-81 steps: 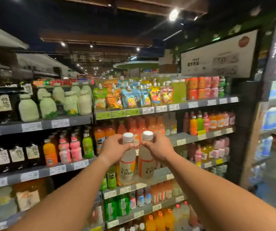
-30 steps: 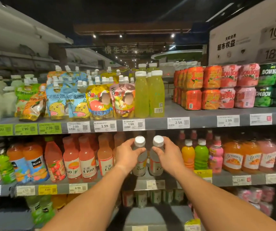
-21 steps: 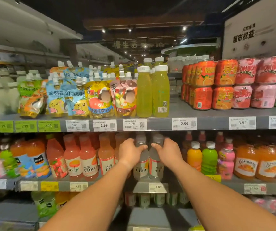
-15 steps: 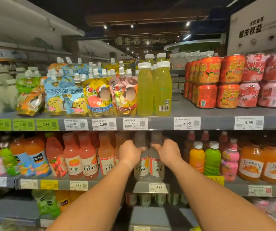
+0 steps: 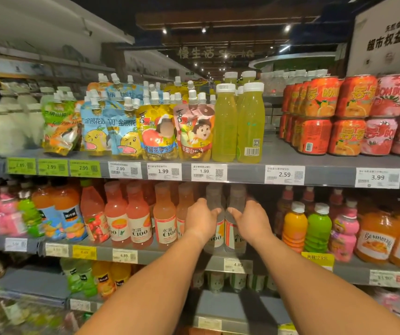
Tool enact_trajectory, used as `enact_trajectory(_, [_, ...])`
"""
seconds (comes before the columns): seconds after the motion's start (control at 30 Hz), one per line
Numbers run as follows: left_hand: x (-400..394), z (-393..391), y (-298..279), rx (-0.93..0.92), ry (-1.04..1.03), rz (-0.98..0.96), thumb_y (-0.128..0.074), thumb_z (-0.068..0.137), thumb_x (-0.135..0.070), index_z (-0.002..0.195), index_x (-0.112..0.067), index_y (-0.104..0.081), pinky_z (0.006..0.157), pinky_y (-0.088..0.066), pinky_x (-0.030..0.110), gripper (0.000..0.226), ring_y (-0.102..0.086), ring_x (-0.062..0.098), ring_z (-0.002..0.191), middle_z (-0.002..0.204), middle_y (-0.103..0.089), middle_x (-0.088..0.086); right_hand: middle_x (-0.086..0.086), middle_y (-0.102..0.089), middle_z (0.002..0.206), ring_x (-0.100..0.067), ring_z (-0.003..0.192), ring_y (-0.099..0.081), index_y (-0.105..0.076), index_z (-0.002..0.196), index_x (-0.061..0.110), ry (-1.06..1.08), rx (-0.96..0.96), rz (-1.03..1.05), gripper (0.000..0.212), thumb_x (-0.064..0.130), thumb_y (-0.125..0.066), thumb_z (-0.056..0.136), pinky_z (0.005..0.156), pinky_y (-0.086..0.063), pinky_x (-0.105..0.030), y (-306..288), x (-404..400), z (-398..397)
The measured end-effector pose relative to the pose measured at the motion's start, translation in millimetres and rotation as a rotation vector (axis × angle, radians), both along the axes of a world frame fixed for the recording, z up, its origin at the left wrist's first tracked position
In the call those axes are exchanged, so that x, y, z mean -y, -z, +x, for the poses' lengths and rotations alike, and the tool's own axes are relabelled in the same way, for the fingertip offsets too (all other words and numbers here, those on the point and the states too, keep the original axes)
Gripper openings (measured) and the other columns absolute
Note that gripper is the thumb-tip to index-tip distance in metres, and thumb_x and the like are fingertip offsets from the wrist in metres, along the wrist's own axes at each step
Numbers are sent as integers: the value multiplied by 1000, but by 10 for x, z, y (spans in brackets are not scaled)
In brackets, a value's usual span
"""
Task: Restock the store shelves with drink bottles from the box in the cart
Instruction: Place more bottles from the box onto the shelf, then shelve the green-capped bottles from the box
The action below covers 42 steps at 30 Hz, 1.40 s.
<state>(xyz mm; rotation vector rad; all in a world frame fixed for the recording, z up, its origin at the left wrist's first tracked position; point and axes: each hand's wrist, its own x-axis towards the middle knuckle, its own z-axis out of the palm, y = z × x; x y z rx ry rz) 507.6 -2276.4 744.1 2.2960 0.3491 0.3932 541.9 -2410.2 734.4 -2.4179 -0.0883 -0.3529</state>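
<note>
Pale bottles (image 5: 214,213) in curled fingers (image 5: 214,211)

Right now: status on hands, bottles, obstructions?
Left hand grips left pale C100 bottle; right hand grips right one. Both standing on middle shelf. Nothing blocking.

The left hand (image 5: 200,220) grips one clear bottle (image 5: 214,228) and the right hand (image 5: 250,220) grips another (image 5: 236,229), side by side and upright on the middle shelf (image 5: 165,256). Pink bottles (image 5: 127,213) stand to their left, an orange bottle (image 5: 294,226) and a green bottle (image 5: 318,228) to their right. Yellow bottles (image 5: 238,124), pouches (image 5: 155,131) and cans (image 5: 348,114) fill the shelf above.
</note>
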Motion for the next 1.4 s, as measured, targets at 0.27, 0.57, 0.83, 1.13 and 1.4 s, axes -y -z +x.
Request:
enact_trajectory(0.27, [-92,-248,-148,82,19,104,-66,86,-31,123,-7,-48,88,-45,34,47,-56,33,113,121,-60,14,-15,-47,134,-33,122,-46,-39,138,6,55,53,20,72,51,-61,86,98,-40,-41,90,33,-402])
enact_trajectory(0.57, [-1088,-1554,565,87,34,86,-60,86,-37,131,-23,-53,96,-47,33,48,-58,22,115,124,-63,-1,-14,-57,117,-32,111,-51,-54,120,8,117,82,39,48,44,-59,87,92,-42,-41,551,-688,-1467])
enact_trajectory(0.83, [-2973,-2976,1084,-88,-283,9,-60,87,-41,130,-22,-55,95,-48,35,47,-58,24,116,125,-63,2,-8,-57,104,-29,102,-54,-58,107,12,-224,35,5,37,43,-60,87,83,-46,-37,880,-2631,-2642])
enact_trajectory(1.13, [-4588,-4605,1243,-170,-655,-28,-59,86,-37,118,-23,-62,86,-51,32,35,-64,27,104,109,-70,4,-7,-59,106,-28,102,-58,-56,105,15,-656,-37,-102,36,46,-56,86,83,-47,-37,1139,-4664,-3859])
enact_trajectory(1.4, [-5493,-5161,1498,-230,-876,-94,-61,87,-37,126,-18,-58,87,-53,33,43,-66,27,103,111,-70,6,-4,-57,114,-25,105,-57,-54,116,17,-943,-108,-109,42,45,-54,85,84,-47,-33,1376,-5889,-4183])
